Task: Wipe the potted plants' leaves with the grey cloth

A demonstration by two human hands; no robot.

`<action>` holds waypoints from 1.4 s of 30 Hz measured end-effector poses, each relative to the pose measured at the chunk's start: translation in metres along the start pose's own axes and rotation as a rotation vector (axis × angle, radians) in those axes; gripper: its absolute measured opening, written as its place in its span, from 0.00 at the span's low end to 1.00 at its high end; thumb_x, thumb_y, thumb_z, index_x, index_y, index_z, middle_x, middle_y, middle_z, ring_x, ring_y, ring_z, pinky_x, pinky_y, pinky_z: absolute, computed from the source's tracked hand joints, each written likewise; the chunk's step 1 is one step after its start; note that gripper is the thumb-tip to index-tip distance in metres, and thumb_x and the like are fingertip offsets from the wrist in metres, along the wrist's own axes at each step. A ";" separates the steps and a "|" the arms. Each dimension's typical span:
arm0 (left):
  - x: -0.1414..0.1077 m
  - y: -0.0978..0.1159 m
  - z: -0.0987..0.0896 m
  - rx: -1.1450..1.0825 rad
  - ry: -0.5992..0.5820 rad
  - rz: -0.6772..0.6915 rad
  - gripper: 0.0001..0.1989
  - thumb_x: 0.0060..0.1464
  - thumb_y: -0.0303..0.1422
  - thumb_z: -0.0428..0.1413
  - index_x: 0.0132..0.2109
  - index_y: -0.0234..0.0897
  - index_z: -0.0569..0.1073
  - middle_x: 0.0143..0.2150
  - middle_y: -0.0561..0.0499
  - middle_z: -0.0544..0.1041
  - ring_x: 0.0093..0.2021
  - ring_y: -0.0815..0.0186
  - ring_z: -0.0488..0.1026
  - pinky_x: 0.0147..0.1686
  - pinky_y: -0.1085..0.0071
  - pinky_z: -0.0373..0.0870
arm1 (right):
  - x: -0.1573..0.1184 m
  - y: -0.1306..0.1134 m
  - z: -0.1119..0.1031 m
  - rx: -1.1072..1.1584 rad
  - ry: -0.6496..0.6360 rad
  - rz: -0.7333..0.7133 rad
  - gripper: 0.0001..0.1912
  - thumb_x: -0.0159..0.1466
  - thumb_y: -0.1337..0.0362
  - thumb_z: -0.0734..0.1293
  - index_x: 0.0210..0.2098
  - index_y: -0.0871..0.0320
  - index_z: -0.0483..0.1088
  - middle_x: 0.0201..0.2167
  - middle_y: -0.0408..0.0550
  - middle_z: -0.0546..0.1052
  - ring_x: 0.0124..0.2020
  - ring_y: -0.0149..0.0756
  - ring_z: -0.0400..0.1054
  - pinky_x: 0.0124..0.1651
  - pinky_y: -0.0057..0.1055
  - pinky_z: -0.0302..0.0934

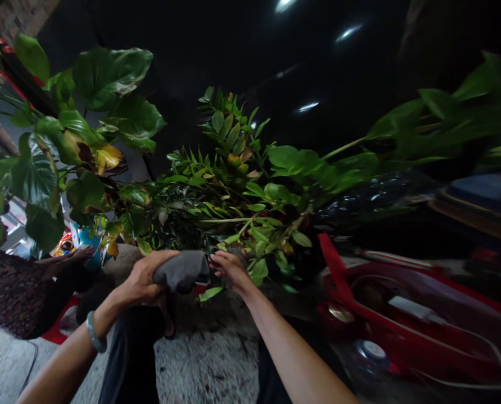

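My left hand (pixel 143 280), with a pale green bangle on its wrist, is closed around a folded grey cloth (pixel 182 268). The cloth hangs over my fingers and looks dark underneath. Just right of it is my right hand (pixel 232 272), its fingers curled together at the cloth's right end. What those fingertips pinch, if anything, is too small to make out. Right behind both hands grow leafy green plants (pixel 233 185), and a loose leaf (pixel 210 294) shows below the cloth.
Large-leaved foliage (pixel 111 78) rises at the left, some leaves yellowed. A seated person in a patterned top (pixel 12 292) is at the lower left. To the right stands a red basket or bag (pixel 385 320) with things inside. Rough concrete floor (pixel 204 370) lies between my knees.
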State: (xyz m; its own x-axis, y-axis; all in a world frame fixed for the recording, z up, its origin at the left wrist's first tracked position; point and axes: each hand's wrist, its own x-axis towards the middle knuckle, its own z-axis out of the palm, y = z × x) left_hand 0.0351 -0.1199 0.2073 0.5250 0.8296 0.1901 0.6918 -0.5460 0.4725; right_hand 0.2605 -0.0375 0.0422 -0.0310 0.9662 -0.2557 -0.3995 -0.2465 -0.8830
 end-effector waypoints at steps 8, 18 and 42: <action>0.026 -0.012 -0.010 -0.314 0.433 -0.199 0.38 0.45 0.39 0.67 0.64 0.39 0.71 0.61 0.43 0.77 0.61 0.47 0.73 0.65 0.48 0.65 | 0.000 -0.002 0.030 0.271 -0.192 -0.043 0.19 0.48 0.51 0.76 0.30 0.53 0.67 0.37 0.48 0.79 0.53 0.49 0.73 0.43 0.40 0.69; -0.014 -0.026 -0.014 -0.326 0.382 -0.309 0.37 0.41 0.39 0.70 0.60 0.37 0.75 0.59 0.42 0.78 0.61 0.42 0.73 0.64 0.46 0.67 | 0.011 0.000 0.060 0.222 -0.183 -0.099 0.21 0.44 0.51 0.78 0.22 0.55 0.65 0.26 0.42 0.76 0.35 0.39 0.76 0.33 0.30 0.71; 0.007 -0.021 -0.006 -0.102 0.446 -0.277 0.37 0.47 0.28 0.64 0.65 0.42 0.70 0.63 0.46 0.75 0.65 0.48 0.70 0.66 0.51 0.64 | 0.015 0.025 0.034 -0.133 -0.088 -0.027 0.15 0.47 0.62 0.75 0.15 0.57 0.66 0.16 0.43 0.74 0.22 0.34 0.74 0.21 0.23 0.65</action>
State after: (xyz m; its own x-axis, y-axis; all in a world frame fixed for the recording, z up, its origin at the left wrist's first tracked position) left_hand 0.0210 -0.1022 0.2041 0.0525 0.9220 0.3836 0.7115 -0.3041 0.6335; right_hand 0.2190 -0.0265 0.0291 -0.1041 0.9740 -0.2013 -0.2763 -0.2227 -0.9349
